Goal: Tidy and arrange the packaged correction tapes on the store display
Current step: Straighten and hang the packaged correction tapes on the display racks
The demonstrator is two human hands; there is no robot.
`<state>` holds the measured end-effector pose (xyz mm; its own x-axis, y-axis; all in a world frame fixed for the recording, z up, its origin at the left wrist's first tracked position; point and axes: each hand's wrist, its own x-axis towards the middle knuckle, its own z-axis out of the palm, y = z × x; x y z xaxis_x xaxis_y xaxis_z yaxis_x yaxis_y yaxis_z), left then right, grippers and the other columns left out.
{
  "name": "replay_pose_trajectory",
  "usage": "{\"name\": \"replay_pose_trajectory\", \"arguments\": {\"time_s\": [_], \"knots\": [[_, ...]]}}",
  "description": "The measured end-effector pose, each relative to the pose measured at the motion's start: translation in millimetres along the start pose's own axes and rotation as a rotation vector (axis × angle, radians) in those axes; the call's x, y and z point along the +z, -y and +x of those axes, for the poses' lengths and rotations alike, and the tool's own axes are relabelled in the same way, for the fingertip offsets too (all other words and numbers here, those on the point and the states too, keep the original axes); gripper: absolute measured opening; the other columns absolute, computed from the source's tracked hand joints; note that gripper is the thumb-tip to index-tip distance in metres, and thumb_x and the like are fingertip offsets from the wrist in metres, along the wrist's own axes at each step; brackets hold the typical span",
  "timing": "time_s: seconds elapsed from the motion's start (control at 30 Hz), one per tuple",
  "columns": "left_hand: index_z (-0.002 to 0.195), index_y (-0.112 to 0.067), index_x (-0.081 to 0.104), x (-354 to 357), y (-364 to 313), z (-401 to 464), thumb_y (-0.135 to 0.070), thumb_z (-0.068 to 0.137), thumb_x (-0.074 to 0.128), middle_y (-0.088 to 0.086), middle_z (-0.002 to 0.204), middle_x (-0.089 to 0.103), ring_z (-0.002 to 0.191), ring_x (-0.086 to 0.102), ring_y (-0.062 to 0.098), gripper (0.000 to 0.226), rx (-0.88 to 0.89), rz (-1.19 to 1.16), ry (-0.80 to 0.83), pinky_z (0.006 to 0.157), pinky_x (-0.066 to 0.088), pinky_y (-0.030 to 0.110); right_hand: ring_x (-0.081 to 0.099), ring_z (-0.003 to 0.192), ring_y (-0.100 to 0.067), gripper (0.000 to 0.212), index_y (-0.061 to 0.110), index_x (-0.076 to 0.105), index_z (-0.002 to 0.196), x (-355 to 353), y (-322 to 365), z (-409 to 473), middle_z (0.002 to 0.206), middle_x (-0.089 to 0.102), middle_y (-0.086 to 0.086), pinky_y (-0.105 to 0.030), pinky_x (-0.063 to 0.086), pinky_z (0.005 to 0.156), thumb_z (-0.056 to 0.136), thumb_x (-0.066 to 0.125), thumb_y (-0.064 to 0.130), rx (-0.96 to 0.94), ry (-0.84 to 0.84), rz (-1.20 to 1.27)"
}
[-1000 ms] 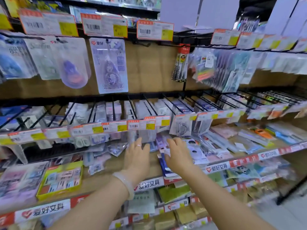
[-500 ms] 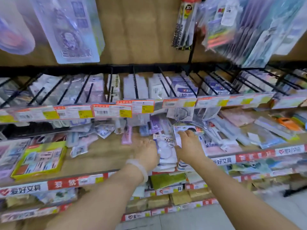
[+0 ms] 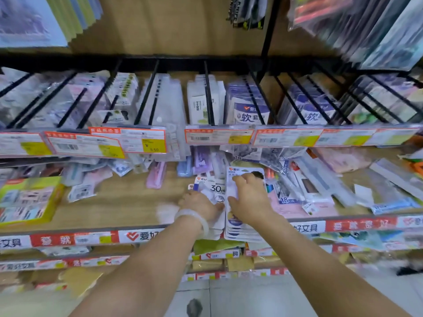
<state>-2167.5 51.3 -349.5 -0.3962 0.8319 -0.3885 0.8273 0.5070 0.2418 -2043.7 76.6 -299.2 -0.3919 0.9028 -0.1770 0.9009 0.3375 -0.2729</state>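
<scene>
— Comparing with a second ago, what is found changed?

— Both hands have been brought down from the loose heap onto two stacks at the front edge of the wooden shelf. The left hand is laid on the "30m" correction tape stack, fingers seemingly curled round its near edge, though blur hides them. The right hand is pressed flat on the neighbouring correction tape packs.

— And for the task?

— Squaring of the two touching stacks is judged underway; the jumbled packets just beside remain to be sorted.
</scene>
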Motion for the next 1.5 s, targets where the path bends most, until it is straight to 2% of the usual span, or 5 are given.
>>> {"name": "replay_pose_trajectory", "arguments": {"time_s": [0.53,0.7,1.1,1.37,1.5], "knots": [[0.111,-0.009,0.062,-37,91,-6,-0.055,0.085,0.049,0.013,0.111,0.062,0.108,0.055,0.028,0.054,-0.206,-0.149,-0.037,0.084,0.039,0.027,0.038,0.126,-0.028,0.045,0.009,0.038,0.134,20,59,11,0.138,0.036,-0.010,-0.035,0.036,0.098,0.093,0.052,0.025,-0.058,0.107,0.047],[0.116,-0.007,0.060,-38,126,-15,-0.045,0.083,0.061,0.013,0.116,0.061,0.108,0.056,0.028,0.050,-0.265,-0.336,-0.029,0.093,0.046,0.033,0.038,0.127,-0.029,0.075,0.004,0.035,0.135,57,76,9,0.137,0.035,-0.014,-0.037,0.038,0.102,0.085,0.058,0.055,0.064,0.222,0.025],[0.122,-0.016,0.054,-38,176,-39,-0.054,0.078,0.062,0.005,0.113,0.053,0.116,0.038,0.027,0.059,-0.197,-0.253,-0.111,0.092,0.029,0.026,0.037,0.124,-0.034,0.067,0.000,0.044,0.127,90,87,17,0.134,0.034,-0.020,-0.038,0.038,0.100,0.079,0.068,0.040,0.402,0.095,0.167],[0.120,-0.010,0.052,-49,186,-57,-0.049,0.074,0.067,0.002,0.099,0.048,0.113,0.037,0.026,0.062,-0.129,-0.349,-0.189,0.086,0.033,0.026,0.040,0.122,-0.037,0.067,0.003,0.046,0.120,84,107,3,0.133,0.038,-0.021,-0.038,0.037,0.098,0.072,0.073,0.041,0.329,-0.077,0.278],[0.127,-0.005,0.040,-55,184,-76,-0.047,0.076,0.068,0.013,0.119,0.049,0.114,0.044,0.028,0.072,-0.119,-0.351,-0.201,0.090,0.039,0.030,0.045,0.117,-0.033,0.066,0.007,0.045,0.120,81,117,-22,0.122,0.047,-0.013,-0.039,0.041,0.093,0.071,0.073,0.040,0.331,-0.133,0.429]]}}
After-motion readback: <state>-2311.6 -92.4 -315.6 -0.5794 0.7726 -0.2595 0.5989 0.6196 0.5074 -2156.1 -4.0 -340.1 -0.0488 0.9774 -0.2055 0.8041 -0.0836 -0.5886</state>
